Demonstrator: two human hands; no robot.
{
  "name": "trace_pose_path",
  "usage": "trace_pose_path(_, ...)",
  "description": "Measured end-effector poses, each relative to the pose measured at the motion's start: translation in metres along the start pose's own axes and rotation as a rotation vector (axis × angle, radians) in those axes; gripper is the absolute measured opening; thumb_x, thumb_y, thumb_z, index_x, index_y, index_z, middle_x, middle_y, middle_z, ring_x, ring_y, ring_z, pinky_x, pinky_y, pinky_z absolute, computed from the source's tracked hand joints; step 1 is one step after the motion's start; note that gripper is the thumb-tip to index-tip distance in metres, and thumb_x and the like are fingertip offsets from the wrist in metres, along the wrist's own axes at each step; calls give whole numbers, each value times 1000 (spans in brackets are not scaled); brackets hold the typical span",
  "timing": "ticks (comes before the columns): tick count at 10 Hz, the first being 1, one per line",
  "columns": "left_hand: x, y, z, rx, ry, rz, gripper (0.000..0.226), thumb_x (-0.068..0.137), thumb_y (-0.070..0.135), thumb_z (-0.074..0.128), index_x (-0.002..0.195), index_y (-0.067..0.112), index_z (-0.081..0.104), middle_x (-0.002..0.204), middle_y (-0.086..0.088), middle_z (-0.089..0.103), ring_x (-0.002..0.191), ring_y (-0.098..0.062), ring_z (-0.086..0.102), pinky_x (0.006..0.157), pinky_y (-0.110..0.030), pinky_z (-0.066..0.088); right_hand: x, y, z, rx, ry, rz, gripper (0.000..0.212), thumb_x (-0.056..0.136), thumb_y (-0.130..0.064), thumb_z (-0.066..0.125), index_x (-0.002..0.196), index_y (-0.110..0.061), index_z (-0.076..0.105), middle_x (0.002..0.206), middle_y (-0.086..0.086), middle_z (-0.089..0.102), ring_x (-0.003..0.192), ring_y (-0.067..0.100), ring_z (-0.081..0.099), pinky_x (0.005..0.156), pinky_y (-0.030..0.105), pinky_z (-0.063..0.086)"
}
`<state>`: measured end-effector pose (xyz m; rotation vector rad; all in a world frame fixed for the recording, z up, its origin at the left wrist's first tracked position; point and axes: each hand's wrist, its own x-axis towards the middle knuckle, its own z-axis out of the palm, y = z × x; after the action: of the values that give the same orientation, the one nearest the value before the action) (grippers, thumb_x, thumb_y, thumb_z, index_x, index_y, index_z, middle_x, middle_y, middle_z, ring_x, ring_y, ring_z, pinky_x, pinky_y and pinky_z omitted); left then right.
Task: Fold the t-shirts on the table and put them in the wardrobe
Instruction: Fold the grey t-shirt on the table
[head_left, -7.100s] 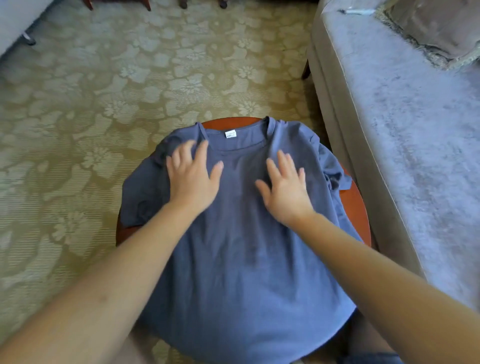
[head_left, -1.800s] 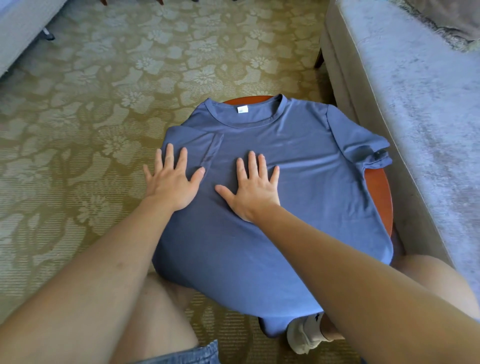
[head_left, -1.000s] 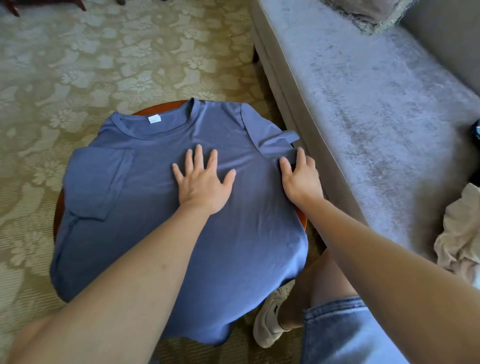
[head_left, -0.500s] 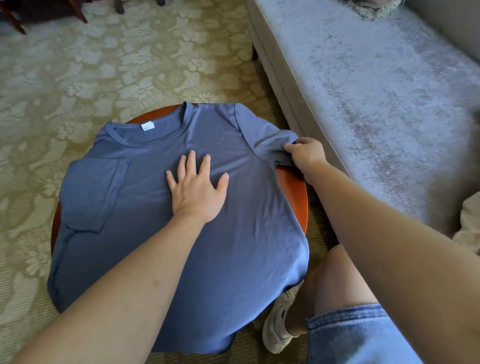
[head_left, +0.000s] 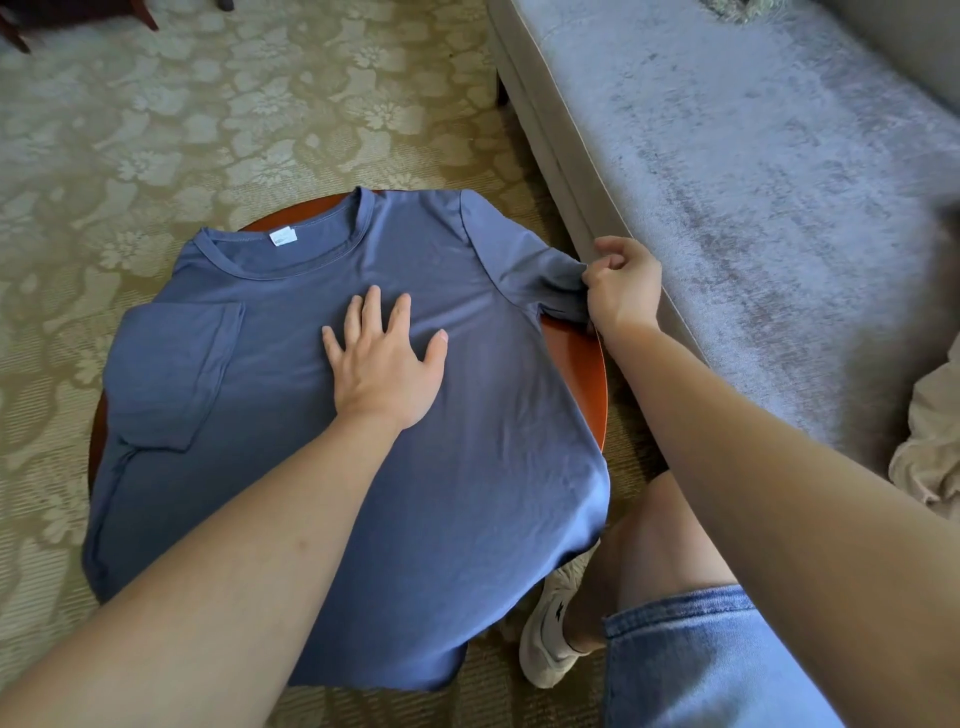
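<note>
The blue t-shirt (head_left: 415, 441) is spread over the round table (head_left: 582, 374), pressed flat by the left hand (head_left: 387, 364) (fingers splayed), its sleeve pinched by the right hand (head_left: 621, 286).

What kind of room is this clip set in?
Probably a home living room or a hotel lounge: a grey sofa stands beside a small round wooden table, on patterned floral carpet. A blue t-shirt is being folded on the table.

Soft, even daylight, faint shadows under the arms, wide-angle bending at the edges, slight blur at far right.
</note>
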<state>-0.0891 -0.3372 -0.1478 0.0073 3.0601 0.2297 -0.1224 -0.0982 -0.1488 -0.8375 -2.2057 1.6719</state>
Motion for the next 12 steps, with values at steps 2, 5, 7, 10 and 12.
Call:
trace_pose_path(2, -1, 0, 0, 2, 1, 4, 67, 97, 59, 28, 154, 27, 20, 164, -3, 4, 151, -22, -1, 119, -53, 0, 4, -3, 1, -23, -64, 67, 40, 88, -8, 47, 126, -12, 59, 101, 2, 65, 96, 19, 61, 87, 31, 50)
trace_pose_path(5, 0, 0, 0, 3, 8, 1, 67, 96, 59, 28, 154, 27, 20, 164, -3, 5, 151, -21, -1, 119, -53, 0, 4, -4, 4, -129, -496, 110, 79, 91, -68, 30, 156, -26, 15, 162, -4, 18, 148, 13, 17, 122, 39, 12)
trace_pose_path(7, 0, 0, 0, 8, 0, -2, 67, 96, 60, 27, 154, 27, 19, 164, -3, 4, 151, -21, -2, 120, -53, 1, 8, -14, 10, 0, -403, 83, 59, 99, -30, 52, 153, -20, 30, 149, 1, 41, 140, 18, 37, 117, 34, 29)
trace_pose_path(10, -1, 0, -1, -20, 6, -2, 67, 96, 59, 28, 154, 27, 21, 164, -3, 6, 150, -21, -1, 120, -53, 1, -8, -32, 12, -465, -242, -337, 71, 91, -7, 48, 155, -18, 20, 156, 10, 29, 124, 33, 49, 89, 31, 43)
trace_pose_path(12, 0, -1, -1, -55, 12, -7, 67, 96, 58, 30, 154, 25, 20, 164, -2, 7, 150, -21, -1, 120, -53, 1, -25, -62, 29, -929, -343, -575, 80, 82, -1, 51, 153, -13, 16, 153, 15, 27, 98, 43, 58, 66, 36, 37)
